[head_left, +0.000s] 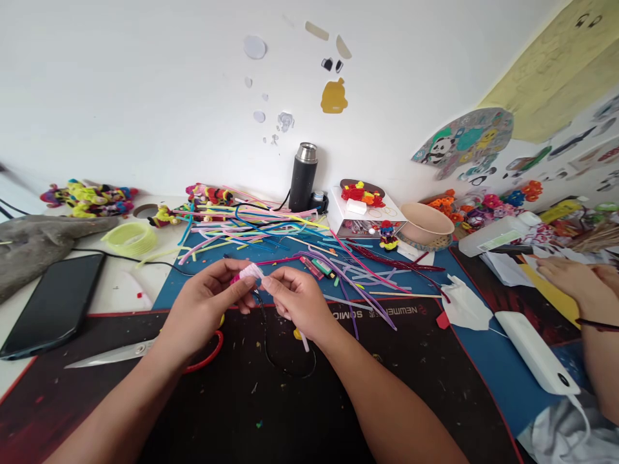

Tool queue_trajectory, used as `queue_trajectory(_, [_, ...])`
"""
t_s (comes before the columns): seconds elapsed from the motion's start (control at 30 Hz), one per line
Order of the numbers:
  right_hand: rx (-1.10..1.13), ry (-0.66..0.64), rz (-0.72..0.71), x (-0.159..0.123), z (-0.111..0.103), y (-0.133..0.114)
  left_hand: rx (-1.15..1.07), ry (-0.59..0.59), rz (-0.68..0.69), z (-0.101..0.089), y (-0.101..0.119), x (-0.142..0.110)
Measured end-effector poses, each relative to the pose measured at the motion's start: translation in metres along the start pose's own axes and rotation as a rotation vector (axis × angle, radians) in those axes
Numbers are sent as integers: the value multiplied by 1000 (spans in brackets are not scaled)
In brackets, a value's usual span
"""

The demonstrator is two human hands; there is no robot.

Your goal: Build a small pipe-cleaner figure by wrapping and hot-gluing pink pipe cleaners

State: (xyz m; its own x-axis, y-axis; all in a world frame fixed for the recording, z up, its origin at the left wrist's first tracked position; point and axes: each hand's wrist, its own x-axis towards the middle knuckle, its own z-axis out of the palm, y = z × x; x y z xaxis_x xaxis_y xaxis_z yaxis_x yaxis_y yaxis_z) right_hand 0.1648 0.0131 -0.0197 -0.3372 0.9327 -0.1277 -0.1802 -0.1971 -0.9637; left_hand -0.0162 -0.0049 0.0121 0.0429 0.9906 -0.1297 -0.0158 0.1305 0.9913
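Above the dark desk mat (251, 419), my left hand (200, 306) is closed around a small coiled pipe cleaner piece (250, 272), pale pink with a magenta part. My right hand (300, 299) pinches the pale strand at the coil's right side, close to my left fingertips. A pale pipe cleaner end (304, 341) sticks out below my right hand. Scissors (116, 353) with red handles lie partly hidden under my left forearm. A thin black cord (265, 345) loops on the mat below both hands.
Loose pipe cleaners (227, 225) spread behind my hands, near a black thermos (303, 180). A phone (51, 303) lies at left. To the right are a beige bowl (425, 222), a white power bank (536, 351) and another person's hand (570, 280). Pipe cleaner figures (89, 196) line the wall.
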Motion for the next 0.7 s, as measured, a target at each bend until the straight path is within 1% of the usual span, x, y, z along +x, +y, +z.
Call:
queue_trajectory(0.17, [12, -28, 24, -2, 1, -5, -116, -40, -37, 0, -1, -1])
queue_trajectory(0.3, [23, -42, 29, -4, 0, -6, -162, -68, -40, 1, 0, -1])
queue_trajectory(0.4, [31, -49, 33, -4, 0, -6, -194, -78, -48, 1, 2, -1])
queue_trajectory(0.6, [22, -52, 12, -3, -2, -3, -302, -83, -123, 2, 6, -1])
queue_trajectory(0.7, [28, -52, 18, -3, -2, -3, -341, -92, -132, 2, 6, -1])
